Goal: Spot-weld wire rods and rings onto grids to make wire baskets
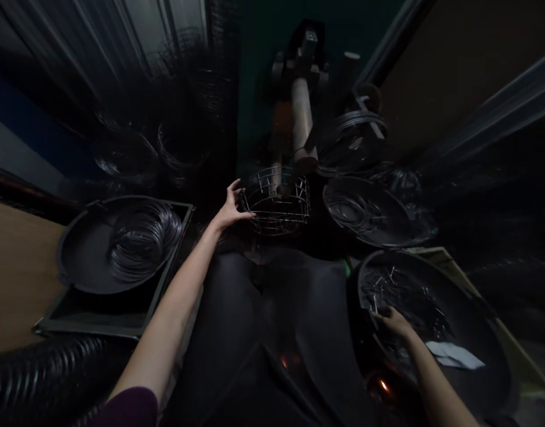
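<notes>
Left arm stretched forward from lower left, purple sleeve above the elbow, wrist roughly in line with the forearm. Left hand [228,212] at the left side of the wire basket [279,220], fingers in a wide C: thumb along a front wire, other fingers curled at the left edge, so it has hold of the basket there. Right arm comes in from lower right, forearm angled up and inward; right hand [393,322] low over the near left edge of the dark round tray [477,326], by the loose metal pieces [426,302]. Its fingers are bent and in shadow (can't tell how far open, or whether they have a piece).

Basket: round, see-through cage of thin shiny metal wire, curved hoops joined by short uprights, straight wires across the near side. It's in front of the person, beyond the dark apron [272,296], around the lower end of the machine's upright rod [276,178]; thick pale cylinder [302,112] above. White paper [454,354] also in the tray. Wire rings [141,240] in another tray [85,261] at left.
</notes>
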### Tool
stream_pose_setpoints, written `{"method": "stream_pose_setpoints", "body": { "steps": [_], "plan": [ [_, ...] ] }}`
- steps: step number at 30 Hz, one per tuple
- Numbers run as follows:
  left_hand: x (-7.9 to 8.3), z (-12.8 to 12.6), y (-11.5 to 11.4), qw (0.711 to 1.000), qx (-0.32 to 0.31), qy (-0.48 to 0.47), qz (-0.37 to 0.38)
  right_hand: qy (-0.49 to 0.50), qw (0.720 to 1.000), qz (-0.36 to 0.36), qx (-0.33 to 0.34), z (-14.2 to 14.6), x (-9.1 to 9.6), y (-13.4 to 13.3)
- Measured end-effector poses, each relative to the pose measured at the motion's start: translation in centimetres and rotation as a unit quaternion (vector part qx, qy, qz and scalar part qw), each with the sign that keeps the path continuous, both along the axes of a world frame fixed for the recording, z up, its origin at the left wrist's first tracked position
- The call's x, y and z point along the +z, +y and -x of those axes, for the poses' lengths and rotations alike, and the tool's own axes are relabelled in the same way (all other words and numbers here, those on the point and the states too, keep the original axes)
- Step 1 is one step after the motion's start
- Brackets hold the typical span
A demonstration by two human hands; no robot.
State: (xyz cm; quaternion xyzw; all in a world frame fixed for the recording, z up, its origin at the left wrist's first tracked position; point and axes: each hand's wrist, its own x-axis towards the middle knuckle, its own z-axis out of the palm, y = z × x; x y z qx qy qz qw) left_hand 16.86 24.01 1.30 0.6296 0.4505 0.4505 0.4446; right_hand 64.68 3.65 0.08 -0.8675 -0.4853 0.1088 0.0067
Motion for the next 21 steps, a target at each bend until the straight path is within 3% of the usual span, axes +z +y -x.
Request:
{"method": "stream_pose_setpoints", "body": {
  "steps": [4, 6, 9, 12, 16, 21],
  "plan": [
    [0.4, -0.3, -0.2, 0.999, 0.021, -0.025, 0.014, 0.032, 0.997, 0.067, -0.022, 1.8, -1.2, -1.4],
    [0.2, 0.0, 0.7, 0.999, 0.03, -0.029, 0.015, 0.038, 0.994, 0.088, -0.054, 0.9, -1.8, -1.4],
    [-1.1, 0.5, 3.3, 0.998, 0.043, -0.034, 0.021, 0.024, 0.993, 0.078, -0.084, -1.8, -2.8, -2.0],
    [-2.0, 0.6, 4.5, 0.999, 0.034, -0.034, 0.013, 0.007, 0.998, 0.034, -0.062, -3.0, -3.1, -1.9],
    [-1.5, 0.6, 3.9, 0.999, 0.047, -0.014, 0.019, 0.04, 0.999, -0.031, -0.004, -3.1, -3.0, 1.6],
    [-1.0, 0.7, 3.6, 0.998, 0.054, -0.003, 0.028, 0.075, 0.994, -0.064, -0.036, -3.9, -3.5, 5.9]
  ]
}}
